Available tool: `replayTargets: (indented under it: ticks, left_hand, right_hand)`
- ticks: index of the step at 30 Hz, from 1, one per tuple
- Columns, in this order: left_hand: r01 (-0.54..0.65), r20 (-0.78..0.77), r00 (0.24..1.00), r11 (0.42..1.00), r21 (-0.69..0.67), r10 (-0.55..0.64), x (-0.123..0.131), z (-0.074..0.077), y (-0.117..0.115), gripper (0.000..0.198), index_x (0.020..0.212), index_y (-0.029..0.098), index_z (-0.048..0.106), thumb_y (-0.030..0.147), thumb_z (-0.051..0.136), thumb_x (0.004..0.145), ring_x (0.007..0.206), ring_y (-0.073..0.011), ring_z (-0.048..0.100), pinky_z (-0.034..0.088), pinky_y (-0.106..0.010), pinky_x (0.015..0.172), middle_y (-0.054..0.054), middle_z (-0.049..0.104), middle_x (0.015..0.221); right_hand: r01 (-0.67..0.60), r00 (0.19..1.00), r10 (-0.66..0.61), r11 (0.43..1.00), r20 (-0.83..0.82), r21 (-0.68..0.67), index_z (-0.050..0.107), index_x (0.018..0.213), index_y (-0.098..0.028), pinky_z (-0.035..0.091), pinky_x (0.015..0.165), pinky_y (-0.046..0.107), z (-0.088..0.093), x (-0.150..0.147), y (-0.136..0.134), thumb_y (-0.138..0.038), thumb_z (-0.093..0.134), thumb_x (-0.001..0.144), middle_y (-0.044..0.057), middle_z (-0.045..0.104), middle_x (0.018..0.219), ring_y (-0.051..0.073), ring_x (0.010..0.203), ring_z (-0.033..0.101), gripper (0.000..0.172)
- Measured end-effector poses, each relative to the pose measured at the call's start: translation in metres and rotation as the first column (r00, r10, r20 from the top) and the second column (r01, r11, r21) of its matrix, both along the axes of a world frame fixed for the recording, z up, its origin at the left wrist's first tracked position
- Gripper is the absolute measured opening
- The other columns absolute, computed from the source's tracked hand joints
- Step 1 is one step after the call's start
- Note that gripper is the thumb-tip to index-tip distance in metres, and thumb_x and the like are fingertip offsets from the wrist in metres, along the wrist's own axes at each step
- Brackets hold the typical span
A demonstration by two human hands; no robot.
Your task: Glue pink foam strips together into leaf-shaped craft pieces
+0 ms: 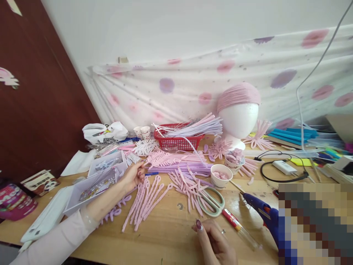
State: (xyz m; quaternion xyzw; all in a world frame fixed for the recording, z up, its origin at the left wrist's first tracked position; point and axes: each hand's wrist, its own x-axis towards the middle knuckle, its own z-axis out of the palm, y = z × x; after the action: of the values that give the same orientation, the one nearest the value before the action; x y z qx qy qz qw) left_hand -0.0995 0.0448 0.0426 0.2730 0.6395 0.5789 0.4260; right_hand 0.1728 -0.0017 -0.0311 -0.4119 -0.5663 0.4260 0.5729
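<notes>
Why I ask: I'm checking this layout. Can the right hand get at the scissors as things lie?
Probably yes: the right hand is near the green-handled scissors, with bare wooden tabletop between, though pink pipe-cleaner pieces lie around their far side.

Bright, even light here, soft across the wooden surface (171, 243), its source out of view! Only faint shadows beneath the pink looped stems (143, 206), a pale sheen by the glue gun (260, 206), and look, the wide lens tips the dark door (35, 73) and stretches the purple tub (16, 200), lettering soft, while coarse blocks (314, 224) swallow the lower right corner!
</notes>
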Motion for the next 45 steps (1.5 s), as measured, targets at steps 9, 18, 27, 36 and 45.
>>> replayTargets:
  ticks: [9,18,27,36,45]
  left_hand:
    - [0.309,-0.45,0.855,0.95,0.04,-0.258,0.044,0.012,-0.003,0.013,0.06,0.017,0.063,0.027,0.065,0.068,0.053,-0.0134,0.052,0.04,-0.024,0.052,-0.001,0.061,0.059]
    - [0.352,-0.761,0.562,0.926,-0.134,-0.323,0.039,0.013,-0.018,0.01,0.065,0.021,0.071,0.014,0.064,0.064,0.064,-0.0198,0.055,0.037,-0.028,0.067,-0.002,0.067,0.067]
    - [0.329,-0.91,0.28,0.921,-0.208,-0.305,0.049,-0.01,-0.051,0.012,0.057,0.023,0.06,0.014,0.061,0.065,0.073,-0.0249,0.056,0.038,-0.03,0.069,-0.005,0.059,0.069]
    - [0.263,-0.78,0.587,0.962,-0.07,-0.217,0.053,0.01,-0.051,0.005,0.072,0.022,0.058,0.021,0.056,0.077,0.066,-0.0204,0.058,0.038,-0.027,0.063,0.0,0.065,0.069]
    - [0.575,-0.455,0.734,0.818,0.019,-0.505,0.114,-0.003,-0.074,0.009,0.074,0.023,0.059,0.022,0.055,0.082,0.048,-0.015,0.054,0.037,-0.025,0.052,0.003,0.059,0.05]
  right_hand:
    - [-0.027,0.989,0.046,0.99,0.138,-0.137,0.038,0.05,-0.021,0.031,0.05,0.027,0.009,0.007,-0.004,-0.054,0.048,0.09,-0.003,0.04,0.051,0.013,0.049,0.039,0.052]
    - [-0.192,0.981,0.194,0.953,-0.014,-0.234,0.027,0.043,-0.024,0.022,0.043,0.029,0.009,0.008,-0.008,-0.056,0.03,0.096,-0.004,0.028,0.04,0.01,0.039,0.03,0.062]
    - [-0.176,0.982,0.159,0.967,-0.104,-0.182,0.034,0.039,-0.023,0.026,0.043,0.028,0.016,0.009,-0.009,-0.05,0.036,0.096,-0.003,0.034,0.038,0.011,0.039,0.035,0.064]
    - [-0.112,0.989,0.124,0.984,0.079,-0.138,0.035,0.041,-0.021,0.031,0.048,0.027,0.011,0.01,-0.006,-0.051,0.047,0.091,-0.002,0.039,0.042,0.011,0.044,0.039,0.059]
    - [-0.137,0.99,0.13,0.98,-0.055,-0.142,0.069,0.088,-0.018,0.049,0.066,0.029,0.037,-0.009,0.018,-0.046,0.067,0.077,0.005,0.067,0.079,0.02,0.073,0.06,0.031]
